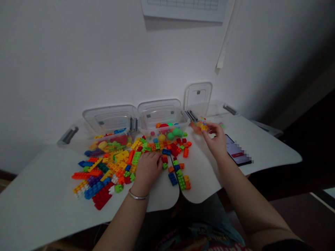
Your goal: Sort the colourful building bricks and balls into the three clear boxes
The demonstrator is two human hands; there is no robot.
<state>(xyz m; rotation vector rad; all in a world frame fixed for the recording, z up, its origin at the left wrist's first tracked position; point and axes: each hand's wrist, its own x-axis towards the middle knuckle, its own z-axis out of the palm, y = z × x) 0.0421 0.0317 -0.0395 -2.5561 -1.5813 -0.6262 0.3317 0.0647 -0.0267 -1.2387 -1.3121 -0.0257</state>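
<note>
My left hand (149, 166) reaches into the pile of coloured building bricks (119, 157), its fingers bent down beside a blue brick (166, 152); its fingertips are partly hidden, so what they hold cannot be made out. My right hand (216, 138) pinches a small yellow brick (204, 128) between thumb and fingers, at the front of the small clear box (196, 128) on the right. Orange and yellow pieces show in that box. Between my hands lie loose green (180, 179), blue, red and orange bricks.
Behind the pile stand a middle clear box (184, 122) with coloured balls and a left clear box (129, 139) with coloured pieces, lids raised against the wall. A phone (237, 150) lies right of my right hand. A gap divides the white table (201, 181) at the front.
</note>
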